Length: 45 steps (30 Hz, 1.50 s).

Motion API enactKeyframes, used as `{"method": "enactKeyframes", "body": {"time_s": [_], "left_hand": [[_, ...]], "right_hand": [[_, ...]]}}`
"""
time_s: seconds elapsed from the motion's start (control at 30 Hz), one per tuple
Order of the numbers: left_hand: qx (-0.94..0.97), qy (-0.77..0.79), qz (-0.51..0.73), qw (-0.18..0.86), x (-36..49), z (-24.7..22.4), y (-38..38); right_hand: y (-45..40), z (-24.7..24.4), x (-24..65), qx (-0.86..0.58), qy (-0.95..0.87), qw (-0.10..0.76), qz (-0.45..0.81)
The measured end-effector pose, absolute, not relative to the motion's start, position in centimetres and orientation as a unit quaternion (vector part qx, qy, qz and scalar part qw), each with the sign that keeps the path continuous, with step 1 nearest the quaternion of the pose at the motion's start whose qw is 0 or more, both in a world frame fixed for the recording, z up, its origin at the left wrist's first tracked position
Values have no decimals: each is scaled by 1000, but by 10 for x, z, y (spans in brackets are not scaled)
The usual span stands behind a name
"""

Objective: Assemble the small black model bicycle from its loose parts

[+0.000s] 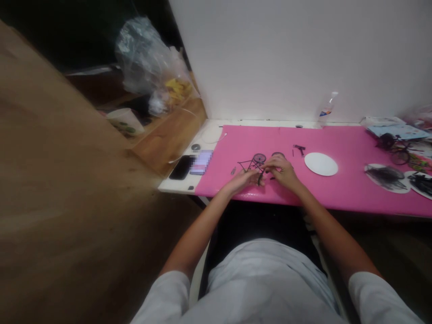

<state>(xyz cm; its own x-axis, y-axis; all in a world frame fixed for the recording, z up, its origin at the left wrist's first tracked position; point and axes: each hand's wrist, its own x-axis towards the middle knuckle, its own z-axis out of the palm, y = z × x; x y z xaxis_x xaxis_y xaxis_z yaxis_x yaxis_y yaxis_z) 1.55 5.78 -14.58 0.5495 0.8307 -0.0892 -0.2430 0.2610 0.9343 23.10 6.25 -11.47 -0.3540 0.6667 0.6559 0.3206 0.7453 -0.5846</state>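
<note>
A small black model bicycle frame [245,165] with a spoked wheel [259,158] is above the pink mat, in front of me. My left hand [247,178] is closed on the lower part of this frame. From the right, my right hand [282,172] meets it with thumb and fingers pinched at the frame's right end; any small part between those fingertips is too small to make out. Another wheel [278,154] lies partly hidden behind my right hand. Small black parts [299,149] rest on the mat further right.
A white plate [321,164] lies right of my hands on the pink mat [351,146]. Plates of dark parts [388,177] and a bicycle model [398,148] are far right. Phones [181,167] lie left; a bottle [327,110] stands by the wall.
</note>
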Motion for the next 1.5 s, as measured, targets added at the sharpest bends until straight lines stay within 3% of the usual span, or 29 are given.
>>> {"method": "enactKeyframes", "body": {"time_s": [0.17, 0.37, 0.57, 0.67, 0.9, 1.07, 1.23, 1.5], "left_hand": [[451, 335, 335, 756, 13, -148, 60], [440, 374, 415, 703, -7, -139, 74], [352, 365, 525, 684, -34, -141, 94], [316, 373, 528, 694, -34, -144, 100], [323, 372, 535, 687, -26, -154, 103], [389, 394, 536, 638, -22, -164, 101], [465, 422, 504, 592, -17, -174, 101], [437, 412, 544, 586, -19, -187, 106]], "right_hand": [[60, -109, 231, -346, -793, 443, 237], [62, -97, 245, -403, -713, 417, 395], [67, -100, 272, -425, -815, 128, 373], [68, -107, 273, -450, -817, 72, 354], [70, -111, 273, -508, -816, 83, 262], [73, -115, 278, -604, -780, 104, 129], [84, -139, 265, -534, -810, 239, 48], [98, -176, 258, -522, -815, 251, -10]]}}
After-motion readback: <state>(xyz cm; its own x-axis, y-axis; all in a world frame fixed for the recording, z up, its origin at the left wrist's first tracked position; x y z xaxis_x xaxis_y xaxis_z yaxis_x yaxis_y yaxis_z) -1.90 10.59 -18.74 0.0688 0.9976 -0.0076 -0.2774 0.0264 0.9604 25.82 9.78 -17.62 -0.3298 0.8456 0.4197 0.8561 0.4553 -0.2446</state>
